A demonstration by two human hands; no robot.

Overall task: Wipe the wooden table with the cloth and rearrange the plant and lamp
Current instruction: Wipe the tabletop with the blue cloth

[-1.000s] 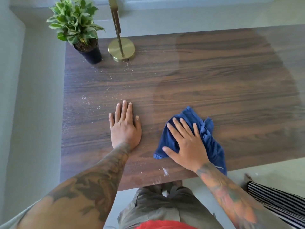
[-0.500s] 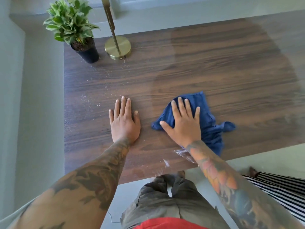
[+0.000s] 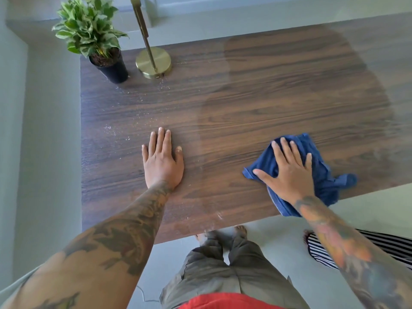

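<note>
Near the tabletop's front edge, on my right, I see the blue cloth point(image 3: 321, 175) bunched under the right hand point(image 3: 289, 175), whose fingers point(image 3: 287, 150) lie straight and spread, pressing it flat. My left hand point(image 3: 162, 161) rests palm-down on the wooden tabletop point(image 3: 256, 97), fingers straight and together. At the far left corner stand the potted plant point(image 3: 98, 36) and, just beside it, the brass lamp point(image 3: 153, 61).
</note>
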